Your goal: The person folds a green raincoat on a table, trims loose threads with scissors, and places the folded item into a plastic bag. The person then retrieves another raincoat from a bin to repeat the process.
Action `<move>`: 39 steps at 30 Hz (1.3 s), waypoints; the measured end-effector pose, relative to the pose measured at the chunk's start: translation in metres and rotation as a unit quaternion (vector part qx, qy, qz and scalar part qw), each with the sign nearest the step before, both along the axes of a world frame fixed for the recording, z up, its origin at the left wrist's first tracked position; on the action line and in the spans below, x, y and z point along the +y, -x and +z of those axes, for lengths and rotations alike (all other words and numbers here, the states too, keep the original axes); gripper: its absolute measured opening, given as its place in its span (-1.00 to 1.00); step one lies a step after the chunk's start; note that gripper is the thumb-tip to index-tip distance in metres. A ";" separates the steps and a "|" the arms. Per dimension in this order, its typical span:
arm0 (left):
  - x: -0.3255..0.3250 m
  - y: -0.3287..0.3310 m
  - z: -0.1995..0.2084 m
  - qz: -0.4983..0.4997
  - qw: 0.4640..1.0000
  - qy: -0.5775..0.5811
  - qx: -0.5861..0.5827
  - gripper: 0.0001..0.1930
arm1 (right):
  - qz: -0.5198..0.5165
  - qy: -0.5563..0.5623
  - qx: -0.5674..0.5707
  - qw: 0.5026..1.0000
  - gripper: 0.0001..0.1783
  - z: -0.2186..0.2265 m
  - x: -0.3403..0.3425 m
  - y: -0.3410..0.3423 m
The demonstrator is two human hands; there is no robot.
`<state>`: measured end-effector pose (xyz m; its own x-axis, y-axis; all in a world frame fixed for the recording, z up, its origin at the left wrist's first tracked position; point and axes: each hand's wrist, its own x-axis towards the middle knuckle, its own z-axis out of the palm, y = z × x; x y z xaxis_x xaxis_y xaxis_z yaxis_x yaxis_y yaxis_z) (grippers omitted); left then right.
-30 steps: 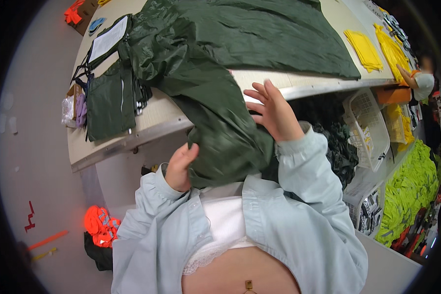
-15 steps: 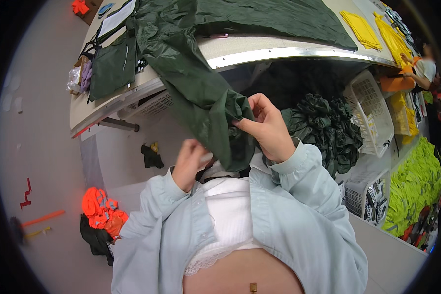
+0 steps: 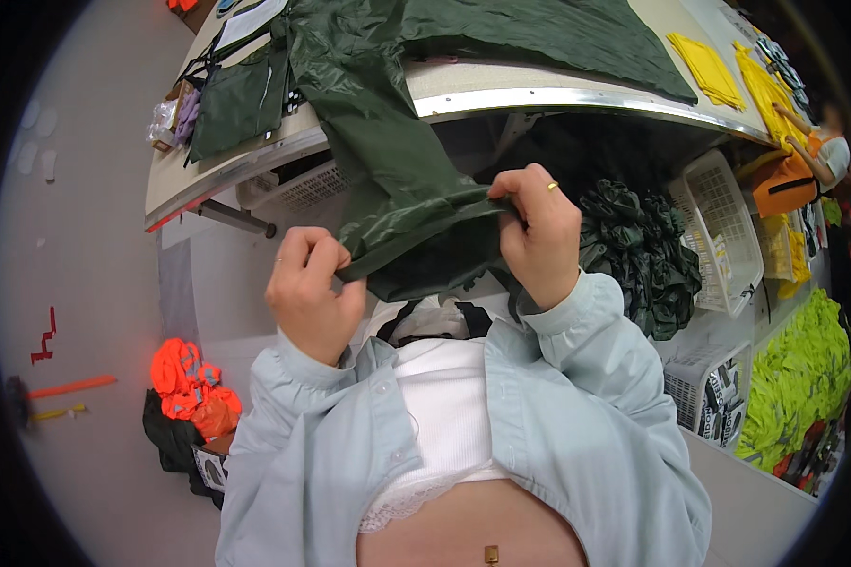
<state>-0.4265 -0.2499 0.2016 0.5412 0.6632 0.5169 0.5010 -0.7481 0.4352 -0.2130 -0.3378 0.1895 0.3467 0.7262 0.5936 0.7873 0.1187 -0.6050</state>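
Note:
A dark green waterproof garment (image 3: 378, 142) lies spread on the table (image 3: 501, 102), and a sleeve or leg of it hangs over the front edge toward me. My left hand (image 3: 310, 288) pinches the left side of that part's open end. On the opposite side of the opening, my right hand (image 3: 539, 227) grips the rim between thumb and fingers. The hem is stretched between both hands, its dark inside showing below. Whether the part is a sleeve or a leg, I cannot tell.
A folded green pouch (image 3: 241, 109) lies at the table's left. Yellow garments (image 3: 707, 71) lie at its right end. Crumpled dark green garments (image 3: 624, 255), white baskets (image 3: 719, 236) and a lime-yellow heap (image 3: 794, 378) are at right. Orange garments (image 3: 194, 383) sit lower left. Another person (image 3: 827, 156) works far right.
My left hand has moved up and left and taken hold of the garment's open end. The opening, bunched before, is now pulled wide between my hands.

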 end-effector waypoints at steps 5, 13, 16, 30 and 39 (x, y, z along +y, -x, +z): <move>-0.017 0.003 0.026 -0.229 0.954 0.190 0.025 -0.69 | -0.069 -0.079 0.055 0.993 -0.66 -0.003 -0.014 0.008; -0.035 0.007 0.036 0.002 0.980 0.159 -0.117 -0.83 | -0.050 -0.133 -0.110 0.984 -0.69 0.010 -0.026 0.015; -0.047 0.009 0.047 -0.025 0.981 0.160 -0.108 -0.80 | 0.225 -0.100 -0.149 0.958 -0.69 0.025 -0.043 0.047; 0.011 0.017 0.021 -0.316 0.805 0.420 -0.275 -0.66 | 0.133 0.190 -0.240 0.943 -0.52 0.029 -0.060 0.019; 0.245 -0.050 -0.144 0.066 0.823 0.510 -0.241 -0.31 | 0.105 0.222 -0.273 0.930 -0.66 -0.010 -0.075 -0.018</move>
<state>-0.3760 -0.0048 0.0581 0.3241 0.9219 -0.2121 0.1342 0.1772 0.9750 -0.1953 -0.4129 0.1795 -0.0955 0.9595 0.2651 0.9791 0.1386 -0.1490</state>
